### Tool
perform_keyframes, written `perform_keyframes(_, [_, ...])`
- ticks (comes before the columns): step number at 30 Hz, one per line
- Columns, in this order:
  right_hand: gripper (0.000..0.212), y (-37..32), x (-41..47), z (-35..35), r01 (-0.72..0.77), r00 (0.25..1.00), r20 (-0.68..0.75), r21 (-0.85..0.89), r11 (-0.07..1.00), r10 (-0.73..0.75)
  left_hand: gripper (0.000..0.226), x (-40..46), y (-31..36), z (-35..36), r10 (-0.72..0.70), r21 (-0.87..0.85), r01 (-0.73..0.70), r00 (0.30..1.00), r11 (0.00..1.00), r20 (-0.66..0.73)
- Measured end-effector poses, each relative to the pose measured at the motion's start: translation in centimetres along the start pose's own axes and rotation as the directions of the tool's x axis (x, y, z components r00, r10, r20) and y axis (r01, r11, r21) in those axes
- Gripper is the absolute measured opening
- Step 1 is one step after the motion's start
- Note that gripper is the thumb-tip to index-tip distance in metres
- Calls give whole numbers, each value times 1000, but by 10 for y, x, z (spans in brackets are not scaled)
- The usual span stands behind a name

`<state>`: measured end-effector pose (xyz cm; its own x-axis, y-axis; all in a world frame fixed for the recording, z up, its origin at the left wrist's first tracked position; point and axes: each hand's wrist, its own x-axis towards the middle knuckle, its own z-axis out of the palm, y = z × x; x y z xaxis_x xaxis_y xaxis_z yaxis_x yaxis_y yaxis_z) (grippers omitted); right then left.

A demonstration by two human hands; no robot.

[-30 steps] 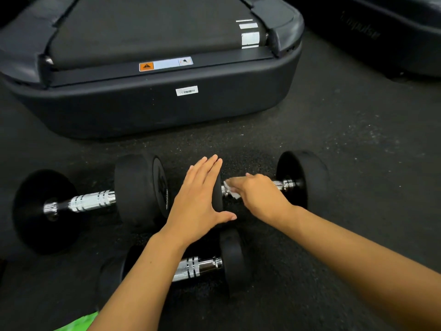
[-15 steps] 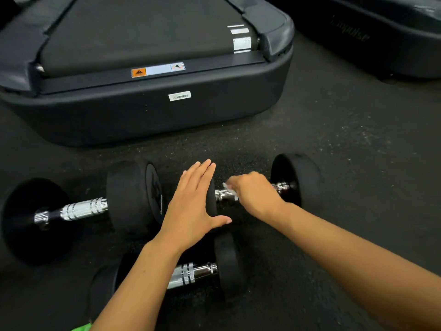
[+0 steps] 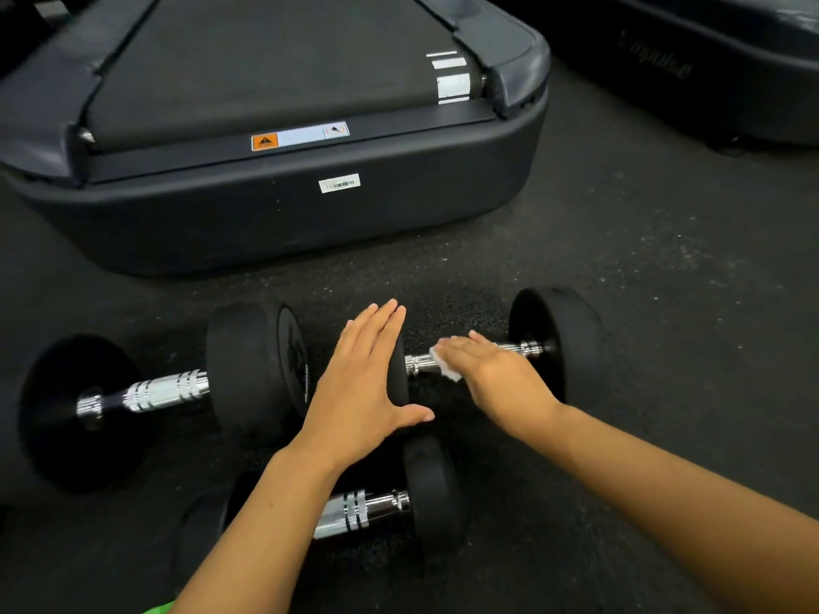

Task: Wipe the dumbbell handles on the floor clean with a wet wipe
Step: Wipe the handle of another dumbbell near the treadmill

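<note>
Three black dumbbells with chrome handles lie on the dark floor. My left hand (image 3: 359,387) lies flat, fingers straight, pressing on the inner head of the right dumbbell (image 3: 560,343). My right hand (image 3: 492,370) lies over that dumbbell's handle (image 3: 419,362) and holds a white wet wipe (image 3: 448,370) against the bar. Most of the wipe is hidden under the hand. The left dumbbell (image 3: 164,392) lies untouched beside it. The near dumbbell (image 3: 354,511) lies partly under my left forearm.
A black treadmill base (image 3: 310,214) stands close behind the dumbbells. Another dark machine (image 3: 709,68) sits at the back right. Speckled rubber floor (image 3: 687,325) stretches out to the right. A green scrap (image 3: 157,608) shows at the bottom edge.
My right hand has shifted slightly along the handle with the wipe, and its fingers now lie flatter over the bar. My left hand stays pressed on the dumbbell head.
</note>
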<state>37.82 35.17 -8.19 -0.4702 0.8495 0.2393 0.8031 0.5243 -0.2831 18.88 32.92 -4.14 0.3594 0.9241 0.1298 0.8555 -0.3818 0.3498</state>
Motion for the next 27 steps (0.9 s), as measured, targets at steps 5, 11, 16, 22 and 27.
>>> perform_keyframes(5, [17,-13,30,-7,-184,975,139,71,980,173,113,0,1,1,-10,10,11,1000,1000,-14])
perform_keyframes(11, [15,4,28,-17,-225,959,181,15,974,218,114,0,1,-2,-1,7,0,1000,1000,12])
perform_keyframes(16, [21,3,22,-11,-203,965,177,52,978,191,114,0,0,0,-11,15,11,1000,1000,4])
perform_keyframes(22, [16,5,23,-23,-276,949,141,-66,959,283,114,1,1,-1,-1,1,1,1000,1000,9])
perform_keyframes(27, [30,-2,4,-20,-215,969,125,1,977,213,114,0,1,0,-8,-7,8,1000,1000,-1])
